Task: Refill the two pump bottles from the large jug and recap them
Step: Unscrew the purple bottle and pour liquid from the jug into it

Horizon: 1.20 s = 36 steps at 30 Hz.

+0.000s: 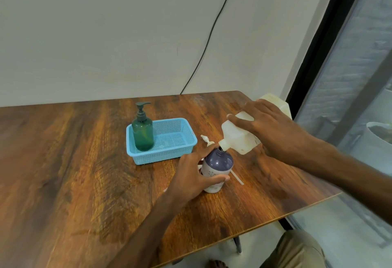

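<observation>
Jug (237,138), gripped by the right hand (273,127), is tipping into the purple bottle (218,161) the left hand (191,174) is clasping; any wobble risks spilling.

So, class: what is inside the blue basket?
A green pump bottle, pump on, stands upright at the left end of the blue basket. Its base is partly screened by the basket's near wall; the floor beneath it is hidden.

pump head (209,142): largely hidden behind purple bottle (218,162) | jug (237,136) label: too small to read
</observation>
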Available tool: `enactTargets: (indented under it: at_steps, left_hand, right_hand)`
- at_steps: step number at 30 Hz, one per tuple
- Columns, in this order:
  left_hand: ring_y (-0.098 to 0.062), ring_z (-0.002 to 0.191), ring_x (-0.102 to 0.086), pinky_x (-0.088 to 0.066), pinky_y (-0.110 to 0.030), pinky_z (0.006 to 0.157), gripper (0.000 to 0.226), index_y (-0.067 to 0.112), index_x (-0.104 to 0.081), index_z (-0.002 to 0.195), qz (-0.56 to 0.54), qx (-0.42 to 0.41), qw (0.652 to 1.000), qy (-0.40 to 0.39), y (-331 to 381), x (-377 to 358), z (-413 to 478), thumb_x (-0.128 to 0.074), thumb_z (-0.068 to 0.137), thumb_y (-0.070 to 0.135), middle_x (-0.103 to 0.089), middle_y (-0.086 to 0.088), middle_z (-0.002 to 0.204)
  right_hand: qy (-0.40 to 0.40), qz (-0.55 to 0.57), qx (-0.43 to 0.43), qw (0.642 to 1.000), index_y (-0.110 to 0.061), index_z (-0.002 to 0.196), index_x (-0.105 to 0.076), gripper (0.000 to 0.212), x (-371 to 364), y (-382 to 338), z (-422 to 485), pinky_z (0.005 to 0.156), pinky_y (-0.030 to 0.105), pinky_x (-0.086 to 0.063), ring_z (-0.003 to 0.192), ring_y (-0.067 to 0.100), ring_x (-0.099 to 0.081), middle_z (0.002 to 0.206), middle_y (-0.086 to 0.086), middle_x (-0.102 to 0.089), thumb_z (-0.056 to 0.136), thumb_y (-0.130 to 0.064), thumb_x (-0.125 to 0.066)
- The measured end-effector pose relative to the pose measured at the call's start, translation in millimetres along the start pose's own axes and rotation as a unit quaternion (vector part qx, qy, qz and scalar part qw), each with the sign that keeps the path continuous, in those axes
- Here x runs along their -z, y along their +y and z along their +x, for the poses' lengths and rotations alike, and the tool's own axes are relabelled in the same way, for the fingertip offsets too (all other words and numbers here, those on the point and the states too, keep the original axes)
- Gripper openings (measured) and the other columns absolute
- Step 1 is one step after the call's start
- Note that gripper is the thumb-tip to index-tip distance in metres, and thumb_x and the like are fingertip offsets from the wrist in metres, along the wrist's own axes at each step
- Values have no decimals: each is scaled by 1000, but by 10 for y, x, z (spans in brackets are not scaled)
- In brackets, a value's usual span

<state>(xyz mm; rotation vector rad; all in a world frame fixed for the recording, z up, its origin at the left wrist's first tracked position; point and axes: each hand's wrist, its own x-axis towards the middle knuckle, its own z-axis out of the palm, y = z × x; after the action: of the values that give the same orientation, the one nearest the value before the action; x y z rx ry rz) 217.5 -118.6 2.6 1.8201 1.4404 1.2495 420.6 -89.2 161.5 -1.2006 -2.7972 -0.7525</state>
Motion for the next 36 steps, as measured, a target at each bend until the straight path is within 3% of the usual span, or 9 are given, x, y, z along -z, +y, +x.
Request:
enactTargets:
  at_steps: [4,10,17,22,26,36]
  left_hand:
    - [25,114,-50,-43,2,89,91,28,-56,148,-4,3,1000,2,-23,6,-7,-93,67,49,-63,21,136]
    - [26,115,-50,-44,1,87,92,28,-54,148,-12,2,1000,8,-32,32,-26,-93,68,48,-61,26,131]
    - [0,123,-60,-54,-12,94,89,27,-58,147,-15,7,1000,14,-55,43,-37,-95,68,46,-66,19,134]
    - [0,125,-58,-52,-8,94,90,30,-54,148,-9,0,1000,12,-62,39,-32,-94,69,46,-63,20,136]
    - [0,129,-56,-54,-19,102,97,27,-51,153,-14,1,1000,11,-69,37,-31,-93,68,48,-62,16,142]
    - [2,127,-55,-48,-5,96,95,25,-52,152,-13,-1,1000,13,-93,33,-23,-92,69,51,-62,16,142]
  right_hand:
    - [-7,-20,10,1000,-28,157,-33,100,-8,-11,55,120,53,-23,145,35,-33,156,13,-39,74,-10,-86]
    - [-17,-44,25,999,-28,157,-30,102,25,-41,111,121,54,-24,145,35,-32,156,13,-37,73,-14,-86]
    - [-44,-68,32,996,-29,160,-17,100,92,-89,166,123,51,-18,148,32,-23,160,10,-29,82,-14,-79]
    - [-52,-84,35,995,-28,160,-18,99,117,-90,179,123,51,-19,147,33,-25,159,12,-31,82,-13,-78]
    - [-59,-106,45,992,-27,160,-15,97,189,-129,219,123,49,-16,147,33,-24,159,11,-29,86,-13,-75]
    - [-87,-196,71,974,-25,158,-8,98,318,-252,284,122,49,-14,149,33,-21,161,12,-22,87,-22,-76]
